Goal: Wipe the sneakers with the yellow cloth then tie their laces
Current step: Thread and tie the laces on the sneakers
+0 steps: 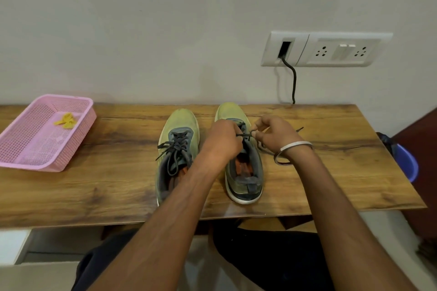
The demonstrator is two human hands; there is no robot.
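Already both hands pinch the dark lace [246,135] over the right sneaker [243,160] on the wooden table [331,172] — left hand [222,139] and right hand [274,134] draw it taut between them. Thin, limp cord, likely slippery — best gripped near the knot.

A wooden table [99,186] with dark grain stands against a plain pale wall [165,30]. A white socket panel [326,49] is set in the wall above the table's right end, and a black cable [293,80] hangs from it. Under the table the floor [205,264] looks light, though little shows.
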